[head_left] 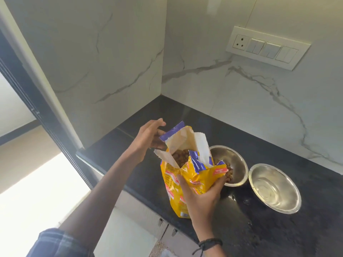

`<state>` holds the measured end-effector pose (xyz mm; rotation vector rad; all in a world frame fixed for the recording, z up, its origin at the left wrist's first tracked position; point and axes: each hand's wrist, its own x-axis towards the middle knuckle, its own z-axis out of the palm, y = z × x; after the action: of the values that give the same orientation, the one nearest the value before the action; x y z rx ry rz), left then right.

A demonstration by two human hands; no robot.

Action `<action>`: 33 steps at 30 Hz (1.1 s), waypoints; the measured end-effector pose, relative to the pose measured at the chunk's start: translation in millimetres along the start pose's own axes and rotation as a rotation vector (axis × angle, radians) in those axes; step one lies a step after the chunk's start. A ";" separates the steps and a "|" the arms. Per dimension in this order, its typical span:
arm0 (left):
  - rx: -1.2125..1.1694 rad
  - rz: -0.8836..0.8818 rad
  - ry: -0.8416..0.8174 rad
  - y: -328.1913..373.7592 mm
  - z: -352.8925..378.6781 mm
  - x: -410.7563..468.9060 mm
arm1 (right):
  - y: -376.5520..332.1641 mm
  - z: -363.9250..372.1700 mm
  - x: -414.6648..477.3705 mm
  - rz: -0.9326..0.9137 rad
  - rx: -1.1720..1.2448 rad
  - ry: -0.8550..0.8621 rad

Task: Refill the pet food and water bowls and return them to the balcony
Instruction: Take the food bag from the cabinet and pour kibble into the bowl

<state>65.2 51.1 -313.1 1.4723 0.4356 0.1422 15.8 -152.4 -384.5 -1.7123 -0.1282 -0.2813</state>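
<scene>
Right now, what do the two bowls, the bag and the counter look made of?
Kibble bowl and the other bowl: likely stainless steel, with a grey metallic sheen and reflections. Bag: glossy printed film, white-lined, crinkled, with ragged torn edges. Counter: polished black stone, perhaps granite; speckled and reflective.

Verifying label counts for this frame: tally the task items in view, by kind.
steel bowls: 2, the kibble bowl and the water bowl
pet food bag: 1
total: 3
</scene>
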 end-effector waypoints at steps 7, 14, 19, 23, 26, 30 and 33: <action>0.037 -0.241 -0.091 -86.1 5.0 4.0 | 9.0 0.6 0.4 0.000 -0.083 -0.003; -0.050 -0.347 -0.147 -95.6 36.6 -17.0 | 23.9 -2.2 9.9 -0.044 -0.117 -0.023; -0.036 -0.251 -0.170 -77.0 46.3 -34.8 | 4.0 -26.3 26.1 -0.135 -0.115 -0.073; -0.055 -0.141 -0.144 -74.7 62.2 -51.4 | -21.1 -60.2 49.8 -0.219 -0.093 -0.095; -0.143 -0.089 -0.179 -77.7 80.9 -55.5 | -44.1 -91.1 63.6 -0.196 -0.068 -0.131; -0.268 -0.058 -0.306 -73.9 115.4 -53.0 | -60.9 -122.5 88.1 -0.040 0.012 -0.121; -0.347 -0.052 -0.409 -79.3 143.2 -55.6 | -62.1 -138.7 104.4 0.013 -0.013 -0.162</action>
<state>53.6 -110.1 -374.5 1.1099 0.1072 -0.1205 85.5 -286.6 -279.0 -1.7476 -0.2351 -0.1336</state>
